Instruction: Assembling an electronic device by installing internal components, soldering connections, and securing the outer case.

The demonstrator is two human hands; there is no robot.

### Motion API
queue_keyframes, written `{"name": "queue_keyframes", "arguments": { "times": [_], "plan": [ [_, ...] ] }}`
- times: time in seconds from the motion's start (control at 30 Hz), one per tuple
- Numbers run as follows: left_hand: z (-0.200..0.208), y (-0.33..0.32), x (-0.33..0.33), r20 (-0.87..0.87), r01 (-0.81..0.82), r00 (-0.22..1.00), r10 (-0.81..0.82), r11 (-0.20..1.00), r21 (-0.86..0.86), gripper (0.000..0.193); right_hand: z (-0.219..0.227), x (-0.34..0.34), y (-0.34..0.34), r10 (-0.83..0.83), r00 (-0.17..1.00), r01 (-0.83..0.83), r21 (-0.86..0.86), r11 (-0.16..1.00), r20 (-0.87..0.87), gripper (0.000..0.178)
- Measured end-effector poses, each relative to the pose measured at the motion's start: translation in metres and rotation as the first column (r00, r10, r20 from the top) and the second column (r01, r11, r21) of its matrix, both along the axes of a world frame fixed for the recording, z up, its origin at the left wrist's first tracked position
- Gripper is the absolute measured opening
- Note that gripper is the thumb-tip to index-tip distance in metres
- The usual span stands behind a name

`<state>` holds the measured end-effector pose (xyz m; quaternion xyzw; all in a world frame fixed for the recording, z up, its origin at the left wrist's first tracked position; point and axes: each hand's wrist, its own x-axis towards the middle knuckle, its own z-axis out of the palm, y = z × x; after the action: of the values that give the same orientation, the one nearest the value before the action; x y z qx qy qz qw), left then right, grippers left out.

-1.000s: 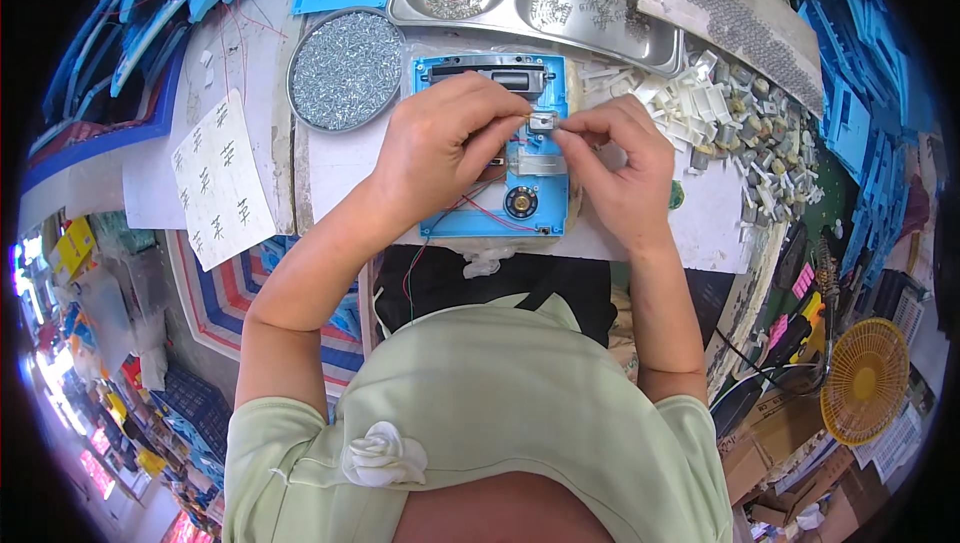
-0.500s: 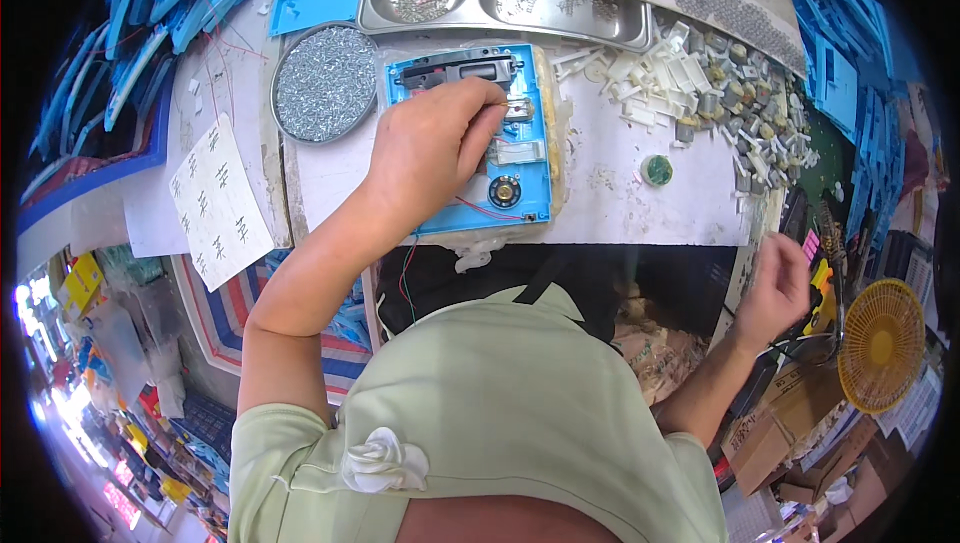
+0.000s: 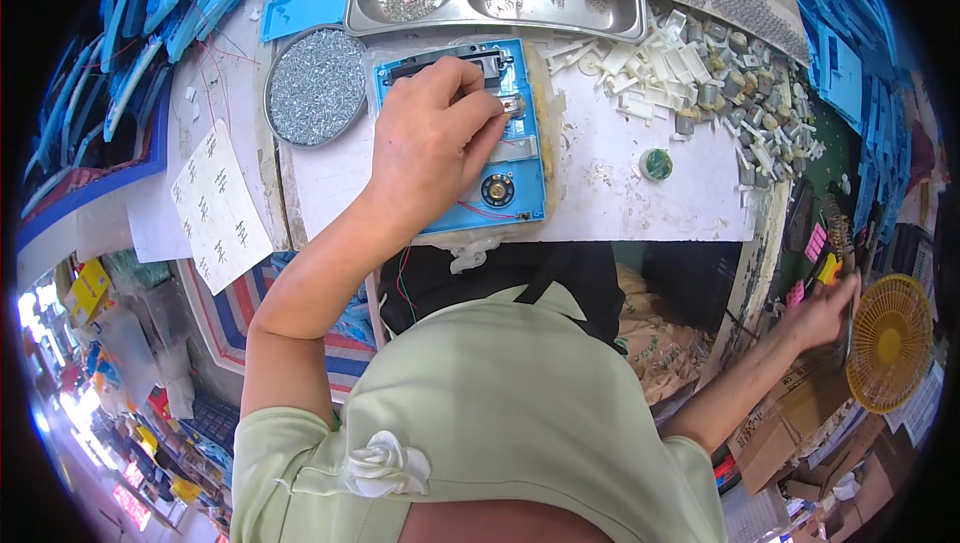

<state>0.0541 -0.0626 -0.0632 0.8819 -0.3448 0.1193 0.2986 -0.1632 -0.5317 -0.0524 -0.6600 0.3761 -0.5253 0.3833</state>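
Note:
A blue plastic casing (image 3: 531, 178) with a round black speaker (image 3: 497, 190), a clear-white part (image 3: 516, 150) and thin wires lies on the bench in front of me. Above its middle is my left hand (image 3: 430, 138), thumb and forefinger pinched together beside a small metal part (image 3: 511, 105) set in the casing. Whatever those fingertips hold is hidden. Far to the right, my right hand (image 3: 822, 315) reaches past the bench edge, its fingers curled beside a coiled metal holder (image 3: 838, 223) and a yellow round fan grille (image 3: 888, 343). What it grips cannot be made out.
A round dish of screws (image 3: 318, 86) stands left of the casing, a metal tray (image 3: 462, 18) with springs behind it. White plastic parts and small motors (image 3: 715, 88) are heaped at the right, near a small green round piece (image 3: 656, 165). Blue casings (image 3: 150, 23) are stacked far left.
My right hand has moved outward to the right, from the bench edge to beside the fan grille. The left hand stays at the casing, which has shifted slightly left in view.

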Motion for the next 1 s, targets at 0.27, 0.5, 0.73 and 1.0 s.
{"name": "queue_keyframes", "arguments": {
  "times": [0.27, 0.5, 0.73, 1.0],
  "plan": [
    [-0.003, 0.004, 0.001, -0.124, -0.001, 0.992, -0.007, 0.998, -0.065, 0.015, 0.022, -0.022, 0.091, 0.243, 0.958, -0.238, -0.047, 0.97, 0.151, 0.023],
    [0.001, 0.003, 0.002, -0.09, 0.017, 0.996, -0.021, 0.999, -0.049, 0.016, -0.014, 0.092, 0.225, 0.888, 0.455, -0.886, 0.064, 0.459, -0.072, 0.026],
    [0.001, 0.004, 0.002, -0.081, 0.014, 0.997, -0.016, 1.0, -0.027, 0.016, -0.023, 0.12, 0.247, 0.939, 0.311, -0.95, -0.038, 0.308, -0.146, 0.026],
    [-0.002, 0.004, 0.003, -0.093, 0.022, 0.995, -0.027, 0.998, -0.058, 0.017, -0.022, 0.119, 0.25, 0.929, 0.336, -0.942, -0.033, 0.335, -0.152, 0.025]
  ]
}}
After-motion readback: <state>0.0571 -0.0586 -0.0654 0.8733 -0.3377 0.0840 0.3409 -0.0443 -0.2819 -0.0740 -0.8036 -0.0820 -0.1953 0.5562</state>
